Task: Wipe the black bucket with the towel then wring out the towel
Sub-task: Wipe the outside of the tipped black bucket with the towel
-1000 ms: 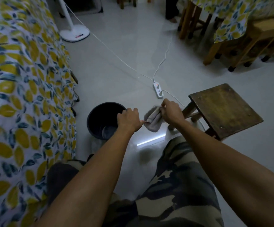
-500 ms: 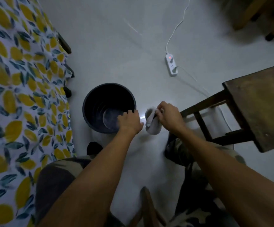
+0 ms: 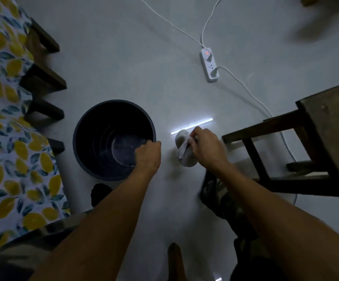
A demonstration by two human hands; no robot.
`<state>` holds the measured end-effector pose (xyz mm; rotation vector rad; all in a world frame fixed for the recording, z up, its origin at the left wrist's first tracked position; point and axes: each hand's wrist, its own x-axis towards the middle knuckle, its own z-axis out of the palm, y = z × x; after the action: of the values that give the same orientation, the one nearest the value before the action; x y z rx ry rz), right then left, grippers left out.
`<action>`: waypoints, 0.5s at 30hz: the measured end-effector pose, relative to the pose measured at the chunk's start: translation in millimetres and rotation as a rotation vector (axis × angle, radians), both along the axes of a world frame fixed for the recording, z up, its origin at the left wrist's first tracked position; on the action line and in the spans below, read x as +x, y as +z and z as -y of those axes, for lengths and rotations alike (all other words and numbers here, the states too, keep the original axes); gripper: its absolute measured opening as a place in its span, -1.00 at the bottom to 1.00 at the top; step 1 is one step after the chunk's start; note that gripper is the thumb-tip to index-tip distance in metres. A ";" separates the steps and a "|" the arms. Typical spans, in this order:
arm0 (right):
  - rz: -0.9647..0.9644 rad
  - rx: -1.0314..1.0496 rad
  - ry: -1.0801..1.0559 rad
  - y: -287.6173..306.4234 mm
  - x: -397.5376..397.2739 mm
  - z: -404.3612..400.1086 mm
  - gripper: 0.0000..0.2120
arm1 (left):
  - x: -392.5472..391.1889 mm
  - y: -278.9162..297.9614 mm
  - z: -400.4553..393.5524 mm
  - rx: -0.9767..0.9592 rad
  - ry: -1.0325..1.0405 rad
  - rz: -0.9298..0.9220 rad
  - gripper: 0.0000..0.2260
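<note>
The black bucket [image 3: 114, 139] sits left of centre on the floor, left hand [image 3: 147, 154] curled over its stiff, light rim; right hand [image 3: 206, 148] fingers bunch the limp towel [image 3: 185, 150] just beside, easy to squeeze anywhere

The left hand [image 3: 147, 154] grips the black bucket [image 3: 95, 159] rim; the right hand [image 3: 206, 148] holds the bunched towel [image 3: 182, 157] beside it.
</note>
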<state>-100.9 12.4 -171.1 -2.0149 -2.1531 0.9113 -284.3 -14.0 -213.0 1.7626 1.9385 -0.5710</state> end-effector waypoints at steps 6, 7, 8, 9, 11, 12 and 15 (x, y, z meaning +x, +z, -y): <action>-0.017 0.023 0.019 21.2 1.2 6.4 -0.85 | -13.4 32.5 -5.7 0.120 0.093 0.016 -0.68; -0.016 0.030 0.021 27.1 1.8 7.2 -0.85 | -17.0 41.2 -7.4 0.136 0.112 0.031 -0.68; -0.019 0.037 0.017 33.8 2.6 7.2 -0.85 | -20.7 49.7 -9.4 0.157 0.128 0.045 -0.68; -0.024 0.049 0.011 41.1 3.6 6.7 -0.84 | -24.1 57.7 -11.6 0.178 0.142 0.060 -0.68; -0.038 0.075 -0.003 54.5 6.7 5.3 -0.84 | -30.0 71.6 -15.2 0.208 0.177 0.098 -0.69; -0.044 0.092 -0.009 60.0 8.4 4.6 -0.84 | -32.8 76.6 -16.5 0.217 0.194 0.119 -0.70; -0.049 0.144 -0.035 73.9 14.5 2.1 -0.85 | -37.1 85.8 -17.7 0.223 0.262 0.191 -0.70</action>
<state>-86.4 10.2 -97.2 -1.9359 -2.0867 0.7684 -321.5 3.7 -127.2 1.5839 2.1139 -0.0957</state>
